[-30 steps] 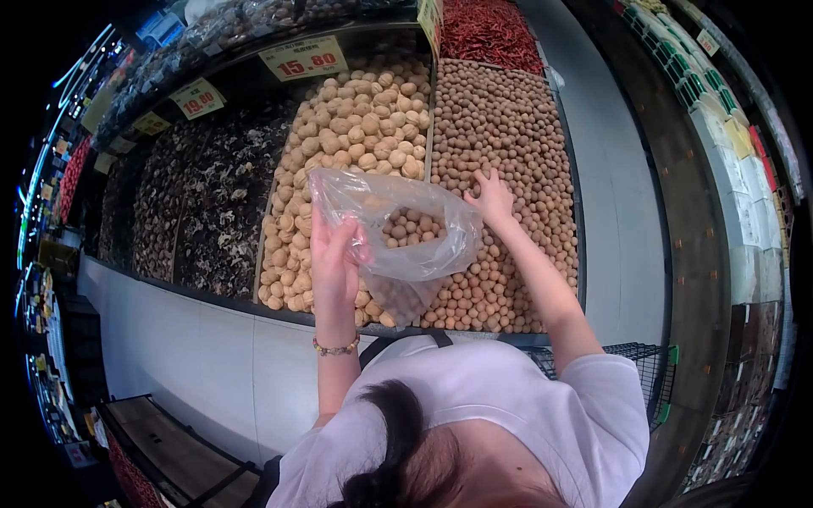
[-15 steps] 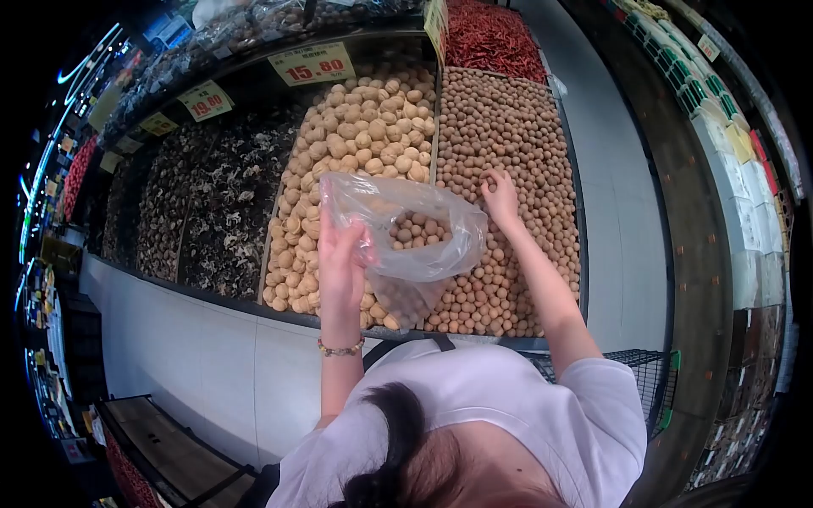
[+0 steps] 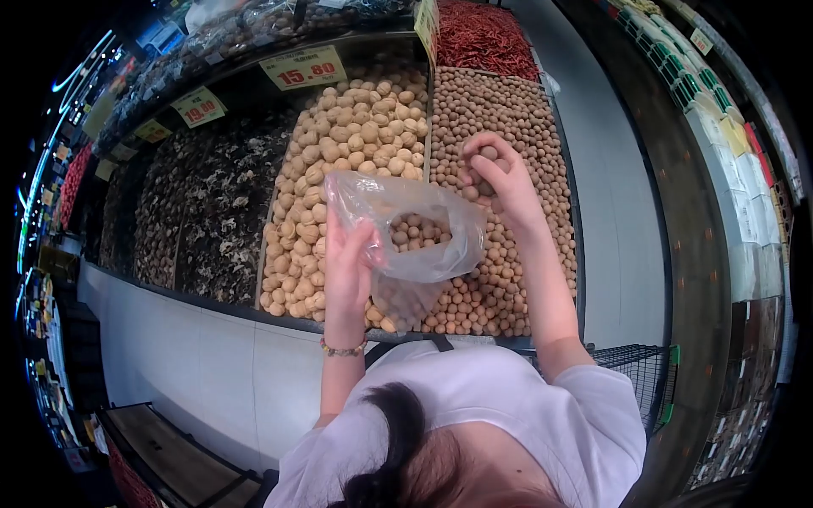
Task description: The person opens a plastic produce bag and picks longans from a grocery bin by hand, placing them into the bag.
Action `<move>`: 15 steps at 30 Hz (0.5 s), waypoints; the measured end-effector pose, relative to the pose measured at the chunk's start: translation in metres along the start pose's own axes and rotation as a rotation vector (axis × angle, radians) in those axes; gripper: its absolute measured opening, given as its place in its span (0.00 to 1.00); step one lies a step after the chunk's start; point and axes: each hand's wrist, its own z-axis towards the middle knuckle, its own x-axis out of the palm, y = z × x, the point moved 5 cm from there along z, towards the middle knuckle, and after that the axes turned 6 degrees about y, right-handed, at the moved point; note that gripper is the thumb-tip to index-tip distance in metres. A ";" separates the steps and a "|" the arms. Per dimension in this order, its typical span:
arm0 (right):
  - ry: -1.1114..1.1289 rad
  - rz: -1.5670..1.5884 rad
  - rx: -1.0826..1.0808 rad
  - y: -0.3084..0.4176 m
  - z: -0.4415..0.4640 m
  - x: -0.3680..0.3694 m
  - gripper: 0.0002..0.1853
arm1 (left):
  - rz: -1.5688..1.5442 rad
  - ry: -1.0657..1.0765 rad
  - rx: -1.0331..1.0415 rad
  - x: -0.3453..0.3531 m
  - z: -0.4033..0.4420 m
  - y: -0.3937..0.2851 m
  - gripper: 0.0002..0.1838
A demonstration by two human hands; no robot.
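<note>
My left hand (image 3: 345,258) grips the left rim of a clear plastic bag (image 3: 423,264), whose mouth gapes toward me. Through the opening, small round brown nuts or dried fruits, apparently dried longans, are visible; I cannot tell whether they lie inside the bag or beneath it. My right hand (image 3: 512,186), raised just right of the bag, has curled fingers around a few dried longans (image 3: 489,154). Below it spreads the bin of dried longans (image 3: 542,212). Pale walnuts (image 3: 364,127) fill the bin to the left, partly covered by the bag and my left hand.
Dark dried fungus (image 3: 224,195) fills bins farther left. Red dried chillies (image 3: 487,38) lie behind the longans. Price signs (image 3: 303,68) stand along the back edge. A wire shopping cart (image 3: 639,377) is at my right, and a low dark stand (image 3: 174,449) at lower left.
My right hand has lifted from the longan pile and turned, its fingers now closed around a few longans. The left hand and bag have stayed almost in place.
</note>
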 end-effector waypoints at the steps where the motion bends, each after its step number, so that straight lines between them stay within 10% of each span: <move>1: 0.135 -0.156 0.115 0.001 -0.003 0.021 0.07 | -0.007 0.026 -0.001 0.002 0.000 0.001 0.38; 7: 0.450 -1.297 -0.083 -0.077 0.016 0.069 0.20 | -0.029 -0.025 0.006 0.002 -0.001 0.002 0.38; 11: 0.520 -1.048 -0.297 -0.066 0.005 0.073 0.21 | -0.053 -0.035 0.027 -0.005 -0.002 -0.006 0.39; 15: 0.445 -0.469 0.031 -0.017 0.005 0.042 0.15 | -0.031 -0.037 0.033 -0.015 0.001 -0.005 0.37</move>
